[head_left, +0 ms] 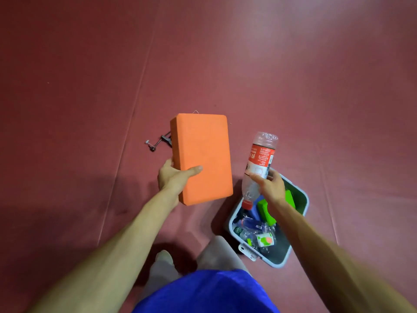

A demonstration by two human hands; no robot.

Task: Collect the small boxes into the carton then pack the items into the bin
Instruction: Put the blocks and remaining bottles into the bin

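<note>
The bin [232, 222], just below the right hand [269, 186], looks crowded, so anything dropped in may bounce out. The orange block [200, 158], gripped by one corner in the left hand [172, 177], could tip free. The bottle [259, 163], held cap-down in the right hand's fingers, may slip and miss

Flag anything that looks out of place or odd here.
The plastic bottle in the right hand is upside down, red cap toward the bin. A small metal piece lies loose on the floor, left of the orange block in the left hand.
</note>
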